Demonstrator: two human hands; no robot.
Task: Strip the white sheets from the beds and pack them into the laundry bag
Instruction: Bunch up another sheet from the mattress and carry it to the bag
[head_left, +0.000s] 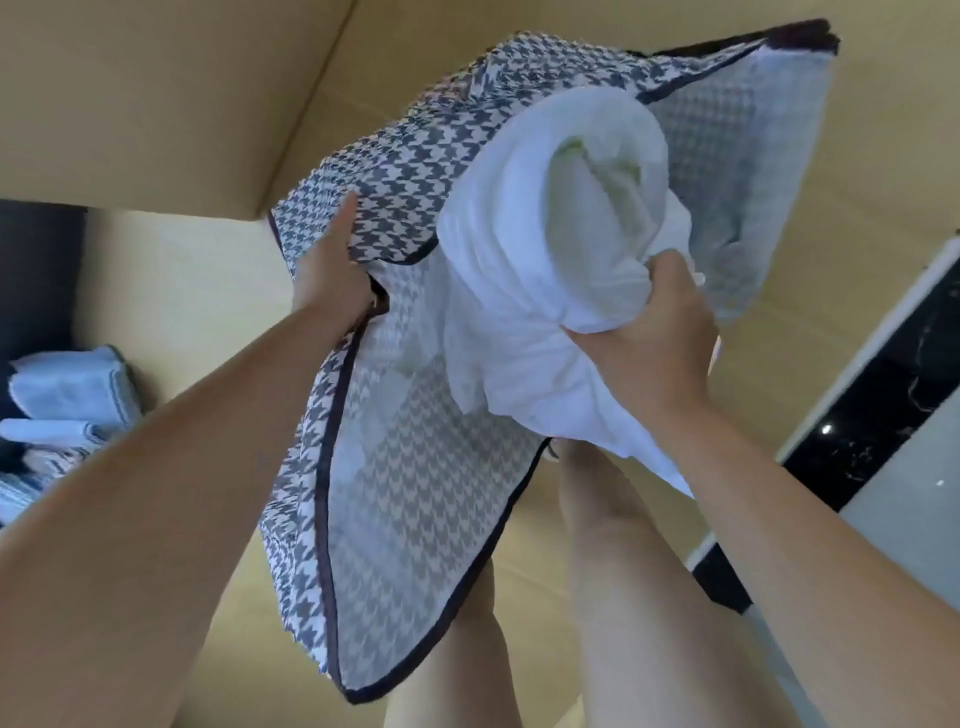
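The person's bare legs (618, 582) stand below the bag (405, 545), a houndstooth one with dark trim, held up with its mouth facing the camera. The left grip (332, 275) is closed on the bag's near-left rim, thumb lying along the outside and fingers tucked inside. The right grip (649, 332) is clenched around a bunched white sheet (545, 208), which sits rolled in the bag's mouth, part inside and part hanging over the near edge. Beyond lies a tan floor (883, 156). Folded pale linens (67, 389) are stacked far left, and a black marbled slab (883, 405) is far right.
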